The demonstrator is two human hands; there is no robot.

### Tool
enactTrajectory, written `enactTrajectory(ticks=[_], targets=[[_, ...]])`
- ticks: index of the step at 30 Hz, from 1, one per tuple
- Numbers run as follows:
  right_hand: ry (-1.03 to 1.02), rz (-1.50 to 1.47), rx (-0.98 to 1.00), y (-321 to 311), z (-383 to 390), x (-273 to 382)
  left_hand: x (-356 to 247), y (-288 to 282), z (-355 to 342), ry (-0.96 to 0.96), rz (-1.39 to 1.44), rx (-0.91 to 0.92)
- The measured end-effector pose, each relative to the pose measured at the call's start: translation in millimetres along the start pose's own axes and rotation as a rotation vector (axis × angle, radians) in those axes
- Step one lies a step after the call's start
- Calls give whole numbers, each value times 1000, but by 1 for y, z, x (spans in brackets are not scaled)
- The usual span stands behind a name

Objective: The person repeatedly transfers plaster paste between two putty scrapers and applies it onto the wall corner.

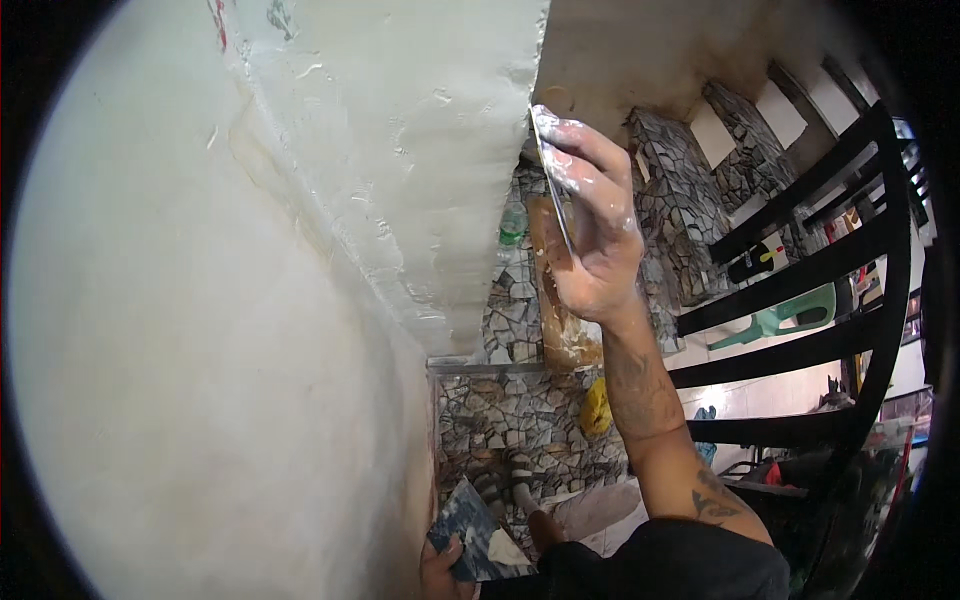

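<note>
My right hand [605, 215], smeared with white paste, is raised at the outer edge of a pale wall [420, 150]. Its closed fingers grip a thin flat scraper blade [556, 195], seen nearly edge-on, with its top end at the wall's edge. Low in the view, my left hand [440, 572] holds a dark, paste-smeared flat plate [470, 525], thumb on top. A lump of white putty [507, 548] sits on that plate. Rough ridges of white paste run down the wall and along its inner corner [330, 245].
Black railing bars [800, 330] stand close on the right, with a green plastic chair [790, 318] beyond. Below are stone-patterned steps [510, 405], a paste-stained wooden board [572, 335], a yellow bag-like item [596, 408] and a green bottle [513, 224].
</note>
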State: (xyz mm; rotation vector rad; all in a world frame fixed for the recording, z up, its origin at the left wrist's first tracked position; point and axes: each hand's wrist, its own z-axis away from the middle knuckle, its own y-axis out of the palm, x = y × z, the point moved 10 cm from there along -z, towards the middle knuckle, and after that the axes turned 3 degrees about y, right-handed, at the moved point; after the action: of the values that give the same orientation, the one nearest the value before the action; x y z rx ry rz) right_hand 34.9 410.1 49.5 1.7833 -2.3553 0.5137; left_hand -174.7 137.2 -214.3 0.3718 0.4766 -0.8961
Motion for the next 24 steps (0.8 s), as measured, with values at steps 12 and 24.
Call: enactTrajectory(ticks=[12, 24], targets=[[32, 40, -16, 24, 86, -29, 21, 18, -49, -52, 160, 239], [82, 40, -1, 45, 155, -53, 37, -15, -85, 18, 31, -7]])
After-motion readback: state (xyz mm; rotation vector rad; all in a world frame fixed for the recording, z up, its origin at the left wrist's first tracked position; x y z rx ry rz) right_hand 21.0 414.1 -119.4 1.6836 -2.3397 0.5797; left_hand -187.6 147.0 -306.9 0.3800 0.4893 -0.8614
